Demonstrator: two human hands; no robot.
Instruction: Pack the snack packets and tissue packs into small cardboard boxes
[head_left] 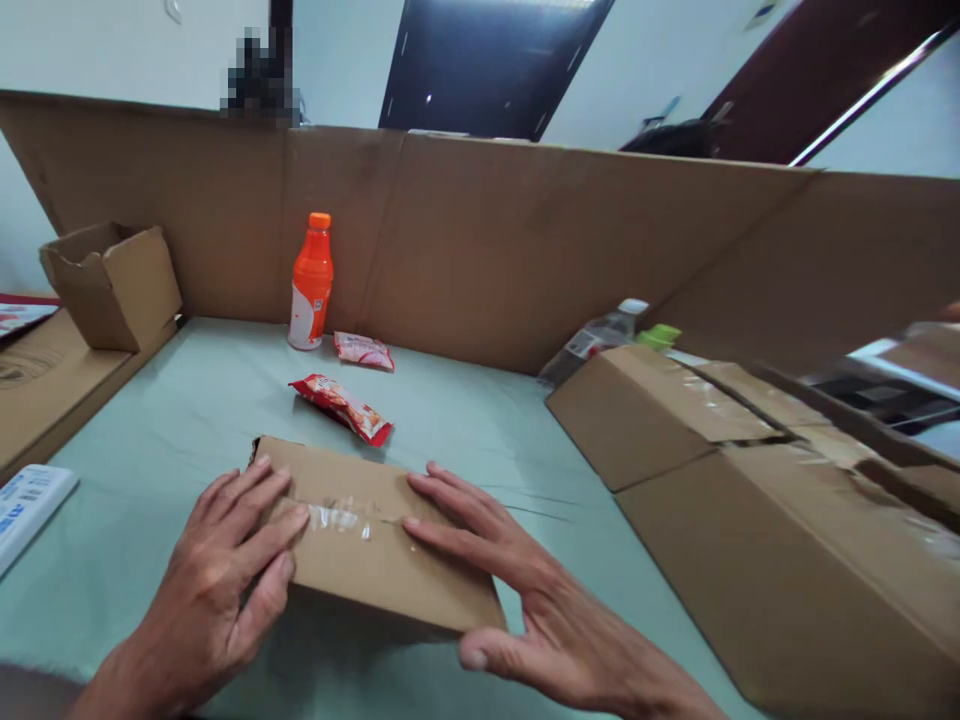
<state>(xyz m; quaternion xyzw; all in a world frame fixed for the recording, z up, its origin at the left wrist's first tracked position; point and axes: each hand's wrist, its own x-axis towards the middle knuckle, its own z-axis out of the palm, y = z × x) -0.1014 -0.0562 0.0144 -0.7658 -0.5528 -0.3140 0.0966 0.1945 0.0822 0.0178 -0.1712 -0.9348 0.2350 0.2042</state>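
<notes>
A small cardboard box [352, 585] with strips of clear tape on its top lies on the green-covered table in front of me. My left hand [236, 565] grips its left end, fingers over the top and thumb at the near edge. Across the right part of the top lie the outstretched fingers of my right hand [499, 570]; its thumb is spread away near the front right corner. Just beyond the box is a red snack packet [341, 408]. Farther back, a pink-and-white packet [364, 351] rests beside an upright orange bottle [311, 285].
A cardboard wall [480, 250] runs along the back. Larger taped boxes [795, 560] stand at the right, with a clear plastic bottle [600, 340] and a green object [660, 336] behind them. At left are an open carton [142, 285] and a white printed object [34, 510].
</notes>
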